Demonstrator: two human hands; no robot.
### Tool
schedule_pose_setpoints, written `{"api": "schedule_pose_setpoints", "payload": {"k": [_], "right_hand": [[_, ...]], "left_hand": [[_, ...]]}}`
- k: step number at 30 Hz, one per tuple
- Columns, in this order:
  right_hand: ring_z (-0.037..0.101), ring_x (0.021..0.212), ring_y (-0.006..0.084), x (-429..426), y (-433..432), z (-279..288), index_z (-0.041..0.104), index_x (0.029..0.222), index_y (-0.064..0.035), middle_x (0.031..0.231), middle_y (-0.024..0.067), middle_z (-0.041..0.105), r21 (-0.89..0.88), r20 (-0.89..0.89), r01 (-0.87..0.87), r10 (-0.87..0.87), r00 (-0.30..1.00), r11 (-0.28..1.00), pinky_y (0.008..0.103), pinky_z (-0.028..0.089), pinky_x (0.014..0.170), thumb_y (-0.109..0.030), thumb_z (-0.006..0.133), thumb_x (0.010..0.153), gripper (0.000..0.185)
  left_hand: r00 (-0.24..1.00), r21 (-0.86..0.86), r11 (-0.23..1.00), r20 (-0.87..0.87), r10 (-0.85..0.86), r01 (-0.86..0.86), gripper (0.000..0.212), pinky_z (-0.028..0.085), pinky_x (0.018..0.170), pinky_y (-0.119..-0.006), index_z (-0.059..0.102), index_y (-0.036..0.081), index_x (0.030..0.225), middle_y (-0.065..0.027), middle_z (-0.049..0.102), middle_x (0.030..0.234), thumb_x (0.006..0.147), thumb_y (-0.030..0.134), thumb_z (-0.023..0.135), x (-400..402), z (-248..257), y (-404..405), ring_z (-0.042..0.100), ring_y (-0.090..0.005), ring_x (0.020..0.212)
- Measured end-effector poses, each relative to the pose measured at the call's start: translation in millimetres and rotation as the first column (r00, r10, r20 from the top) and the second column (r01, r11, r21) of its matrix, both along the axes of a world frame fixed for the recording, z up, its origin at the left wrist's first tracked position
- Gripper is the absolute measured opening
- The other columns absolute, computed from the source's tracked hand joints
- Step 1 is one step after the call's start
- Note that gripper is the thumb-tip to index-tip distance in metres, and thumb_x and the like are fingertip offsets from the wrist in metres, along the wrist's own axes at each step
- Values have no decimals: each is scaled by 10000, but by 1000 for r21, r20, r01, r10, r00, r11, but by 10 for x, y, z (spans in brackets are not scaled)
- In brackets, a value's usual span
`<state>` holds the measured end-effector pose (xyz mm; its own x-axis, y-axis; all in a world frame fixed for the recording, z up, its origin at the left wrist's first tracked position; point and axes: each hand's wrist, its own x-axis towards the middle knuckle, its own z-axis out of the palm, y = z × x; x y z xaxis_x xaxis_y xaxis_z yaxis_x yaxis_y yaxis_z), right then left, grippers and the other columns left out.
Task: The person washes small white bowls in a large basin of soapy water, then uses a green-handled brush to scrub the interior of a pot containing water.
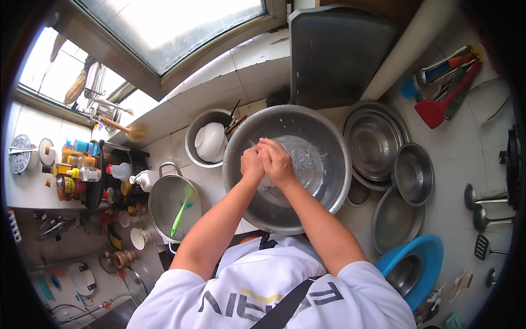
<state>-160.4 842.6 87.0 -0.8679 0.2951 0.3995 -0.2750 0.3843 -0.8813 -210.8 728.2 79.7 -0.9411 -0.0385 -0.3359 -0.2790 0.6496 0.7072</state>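
Observation:
My left hand [251, 163] and my right hand [277, 161] are pressed together, fingers curled against each other. They are over the left half of a large grey metal basin [344, 154]. Whether anything is enclosed between the palms is hidden. Clear water [306, 164] with bright ripples lies in the basin below them. A few pale specks cling to the basin's inner wall.
Left of the basin stand a metal pot of white bowls [210, 142] and a two-handled pot [162, 220] holding a green spoon [178, 218]. Nested metal basins [372, 144] and a blue plastic basin [433, 257] are at right. A dark cutting board [328, 57] leans behind.

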Motion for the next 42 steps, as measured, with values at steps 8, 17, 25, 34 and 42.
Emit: {"api": "schedule_pose_setpoints", "payload": {"k": [8, 17, 25, 34, 42], "right_hand": [[731, 1307, 267, 252, 567, 146, 736, 1403, -126, 1381, 72, 780, -922, 240, 159, 197, 951, 354, 449, 578, 1133, -520, 561, 1177, 486], [758, 935, 178, 369, 516, 21, 808, 1070, -73, 1005, 50, 808, -346, 608, 445, -164, 777, 826, 382, 579, 827, -491, 477, 1245, 561], [714, 847, 229, 455, 527, -256, 795, 985, 23, 908, 110, 793, -452, 407, 407, -222, 886, 793, 434, 536, 771, -414, 531, 1222, 562], [764, 945, 233, 299, 1421, -1114, 818, 1017, -67, 968, 29, 798, -163, 523, 389, -255, 813, 907, 414, 594, 883, -381, 535, 1206, 464], [807, 1130, 363, 15, 918, -1077, 780, 1129, 22, 1209, 199, 829, -885, 466, 466, -5, 885, 8, 445, 616, 1104, -379, 528, 1191, 478]], "left_hand": [[965, 898, 362, 205, 162, -252, 339, 570, 793, -401, 788, -12, 1133, -72, 774, 1005, 1145, 316, 700, -65, 200, 37, 718, -194, 876], [767, -106, 900, -487, -418, 423, 419, 555, 1014, -514, 818, 62, 1061, -130, 799, 1054, 1110, 455, 679, 50, 589, 375, 746, -313, 1021], [868, 107, 875, -233, -438, 471, 517, 567, 948, -502, 854, 35, 973, -148, 818, 955, 1103, 492, 651, -59, 738, 176, 759, -352, 946], [998, 411, 911, 37, -47, 28, 636, 562, 801, -472, 829, -28, 922, -176, 808, 848, 1137, 547, 661, -113, -85, -34, 742, -322, 789], [996, -8, 1000, 83, 27, -26, 645, 594, 1025, -586, 894, 29, 1066, -301, 838, 1090, 1135, 589, 580, -126, -191, -19, 798, -509, 1130]]}}
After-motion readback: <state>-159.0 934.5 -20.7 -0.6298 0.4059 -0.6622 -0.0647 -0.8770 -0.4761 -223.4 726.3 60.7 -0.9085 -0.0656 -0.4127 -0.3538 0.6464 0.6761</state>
